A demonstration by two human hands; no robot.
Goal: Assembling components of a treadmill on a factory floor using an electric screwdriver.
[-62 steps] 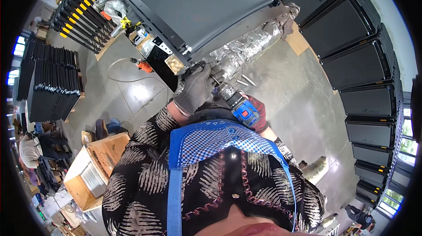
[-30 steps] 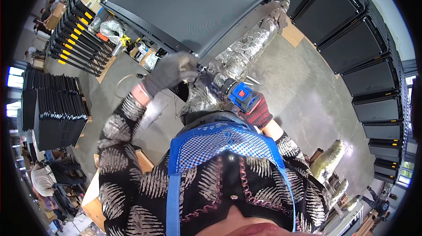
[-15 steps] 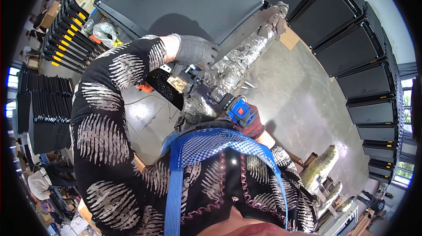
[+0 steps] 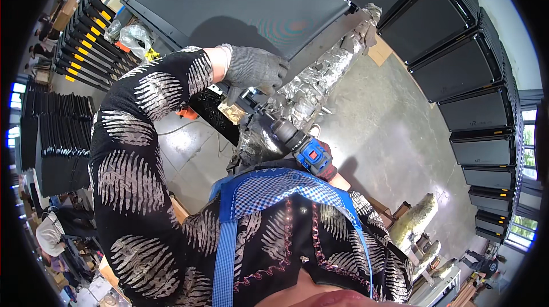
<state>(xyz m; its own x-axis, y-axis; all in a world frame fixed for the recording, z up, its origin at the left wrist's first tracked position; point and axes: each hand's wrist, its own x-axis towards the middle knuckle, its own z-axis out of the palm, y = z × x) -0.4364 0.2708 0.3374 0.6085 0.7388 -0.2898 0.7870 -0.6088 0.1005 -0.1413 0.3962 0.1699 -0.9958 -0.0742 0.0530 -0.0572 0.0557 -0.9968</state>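
Note:
My left hand [image 4: 257, 71], in a grey knit glove, is curled over the near edge of a large dark grey panel [image 4: 234, 4]. Its thumb hangs down beside a small black bracket [image 4: 247, 100] at that edge. In my right hand [image 4: 327, 161], gloved in dark red, is a blue and black cordless drill [image 4: 311, 154]. The drill's nose points up and left at the bracket, with a gap between the two. What the left palm covers is hidden.
A beam wrapped in crumpled silvery film [image 4: 311, 87] runs beneath the panel's near side. Dark panels [image 4: 452, 61] lean in a row along the right. More panels [image 4: 66, 130] are stacked at left, near clear plastic bags [image 4: 136, 38]. People work in the background.
My right hand has drawn the drill slightly down and to the right, away from the bracket. The left hand stays at the panel's edge, its fingers shifted a little.

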